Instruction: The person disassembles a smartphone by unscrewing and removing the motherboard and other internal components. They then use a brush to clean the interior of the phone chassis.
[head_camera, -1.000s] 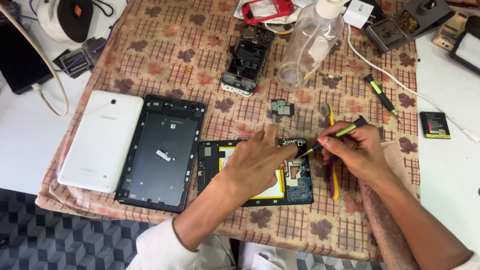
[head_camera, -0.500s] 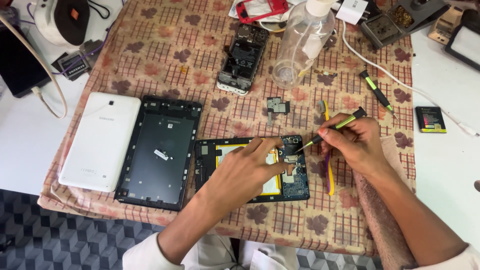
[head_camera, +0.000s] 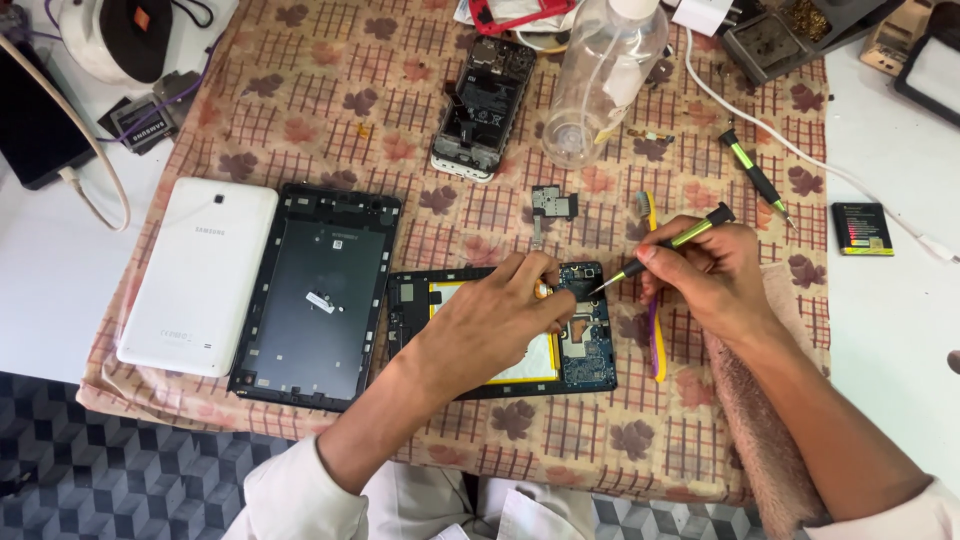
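From the head camera, the opened tablet (head_camera: 500, 330) lay at the centre of the patterned cloth (head_camera: 330, 110), its yellow-edged battery and blue circuit board (head_camera: 590, 340) exposed. The left hand (head_camera: 500, 315) rested flat over the battery, fingers curled down and pressing at the board's left edge; something small and orange showed under the fingertips, too small to identify. The right hand (head_camera: 715, 275), at 3 o'clock from the tablet, pinched a green-handled screwdriver (head_camera: 665, 250) in a narrow grip, the tip angled down toward the top of the board, at or just above it.

To do this step well, the judgement was that the left hand should keep the tablet pinned so it cannot slide on the cloth, while the driver stands more upright over the screw so the tip seats fully before turning. A slanted tip could slip and scratch the board or nick the battery.

At 9 o'clock lay a black inner frame (head_camera: 315, 285), and beyond it a white back cover (head_camera: 200, 270). At 12 o'clock sat an opened phone (head_camera: 485, 105) and a clear plastic bottle (head_camera: 595, 80); a second screwdriver (head_camera: 755, 180) lay at 2 o'clock, and a yellow pry tool (head_camera: 655, 340) lay partly under the right hand.
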